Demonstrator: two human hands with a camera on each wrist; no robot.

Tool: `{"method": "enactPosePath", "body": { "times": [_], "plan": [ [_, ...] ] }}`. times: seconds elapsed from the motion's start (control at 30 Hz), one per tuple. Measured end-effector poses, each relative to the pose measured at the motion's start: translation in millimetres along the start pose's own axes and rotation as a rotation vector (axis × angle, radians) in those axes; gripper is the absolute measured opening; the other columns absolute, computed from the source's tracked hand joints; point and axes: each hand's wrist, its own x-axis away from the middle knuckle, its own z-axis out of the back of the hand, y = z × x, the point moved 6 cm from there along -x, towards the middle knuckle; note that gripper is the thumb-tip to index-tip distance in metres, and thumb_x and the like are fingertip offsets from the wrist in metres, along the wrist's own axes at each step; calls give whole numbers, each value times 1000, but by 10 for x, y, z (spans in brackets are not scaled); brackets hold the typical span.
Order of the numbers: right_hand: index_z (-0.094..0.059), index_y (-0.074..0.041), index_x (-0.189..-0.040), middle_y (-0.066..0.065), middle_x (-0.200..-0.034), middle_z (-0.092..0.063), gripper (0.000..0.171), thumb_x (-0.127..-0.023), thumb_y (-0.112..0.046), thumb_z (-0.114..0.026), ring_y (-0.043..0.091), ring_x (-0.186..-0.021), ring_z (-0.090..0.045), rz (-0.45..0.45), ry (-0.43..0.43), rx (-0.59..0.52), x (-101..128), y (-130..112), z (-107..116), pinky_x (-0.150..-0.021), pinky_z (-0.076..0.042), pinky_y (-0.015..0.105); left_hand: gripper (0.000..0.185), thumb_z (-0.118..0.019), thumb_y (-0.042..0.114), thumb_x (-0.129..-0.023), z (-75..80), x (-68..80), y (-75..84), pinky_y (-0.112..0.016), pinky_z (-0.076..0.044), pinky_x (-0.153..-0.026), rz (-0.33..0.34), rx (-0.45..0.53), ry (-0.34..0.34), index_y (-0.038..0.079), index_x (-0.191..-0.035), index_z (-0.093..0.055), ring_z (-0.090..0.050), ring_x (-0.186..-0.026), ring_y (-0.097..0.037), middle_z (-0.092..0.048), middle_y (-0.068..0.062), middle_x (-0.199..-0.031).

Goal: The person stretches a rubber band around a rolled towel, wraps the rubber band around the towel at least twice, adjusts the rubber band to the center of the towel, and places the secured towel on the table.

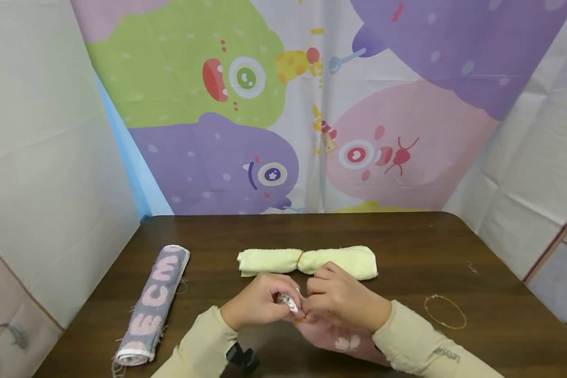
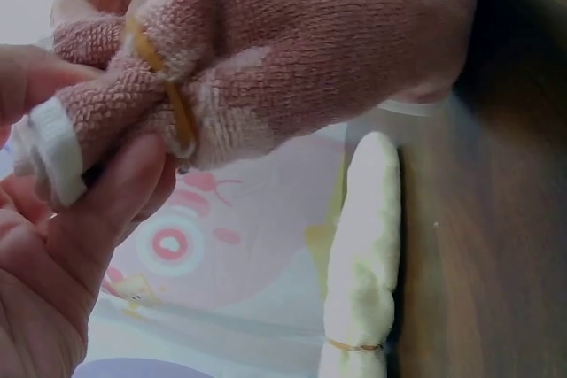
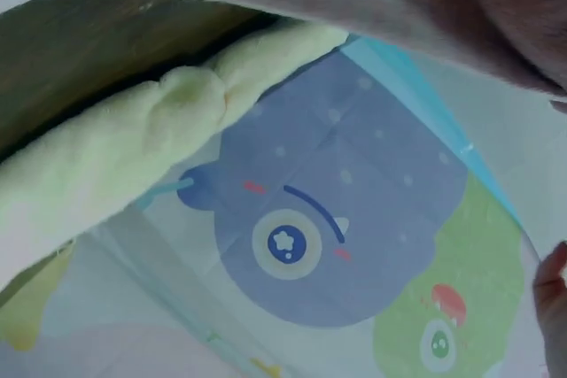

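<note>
Both hands meet at the near middle of a dark wooden worktop (image 1: 453,252), gripping a rolled pink towel (image 1: 331,336). The left hand (image 1: 260,304) pinches the towel's left end, thumb and fingers curled round it, where a white hem (image 2: 58,143) shows. The right hand (image 1: 345,299) is curled over the roll just beside the left, fingers closed on the cloth. In the left wrist view a yellowish rubber band (image 2: 173,99) circles the pink towel near that pinched end, squeezing the cloth into a waist. The rest of the roll runs to the right beneath the right sleeve.

Just beyond the hands lies a rolled pale yellow towel (image 1: 307,261), set crosswise and cinched at its middle by a band. To the left, well apart, lies a rolled grey towel (image 1: 153,304) with pink letters. To the right, a loose rubber band (image 1: 445,311) lies flat on the wood. Behind the worktop hangs a cartoon monster backdrop (image 1: 283,105).
</note>
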Motion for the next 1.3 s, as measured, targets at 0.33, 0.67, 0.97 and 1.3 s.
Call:
{"method": "enactPosePath", "body": {
  "times": [0.33, 0.67, 0.97, 1.3],
  "plan": [
    [-62, -20, -78, -9, -73, -44, 21, -87, -38, -55, 7, -69, -38, -94, -66, -154, 77, 17, -72, -71, -35, 22, 14, -61, -18, -75, 30, 21, -5, -24, -49, -51, 33, 75, 2, -6, -81, -64, -56, -77, -3, -64, -24, -87],
    [-73, -19, -82, -6, -67, -45, 24, -97, -30, -56, 10, -59, -41, 41, 297, 151, 60, -47, 99, -61, -37, 25, 12, -56, -11, -75, 105, 10, -88, -17, -44, -52, 351, 174, 171, -15, -85, -61, -54, -64, -3, -65, -9, -76],
    [-72, -25, -85, -8, -71, -51, 31, -101, -21, -46, 11, -61, -39, 125, 64, 409, -96, -178, 54, -59, -35, 26, 14, -53, -13, -75, 69, 6, -92, -15, -44, -52, 400, 228, 192, -20, -86, -58, -54, -61, -2, -62, -1, -73],
    [-62, -20, -72, -7, -71, -49, 13, -84, -18, -57, 11, -62, -42, 22, 6, 392, -17, -150, 20, -62, -36, 27, 15, -54, -14, -74, 137, 5, -56, -15, -42, -49, 386, 150, 227, -17, -86, -61, -52, -58, -2, -63, -6, -74]
  ]
}}
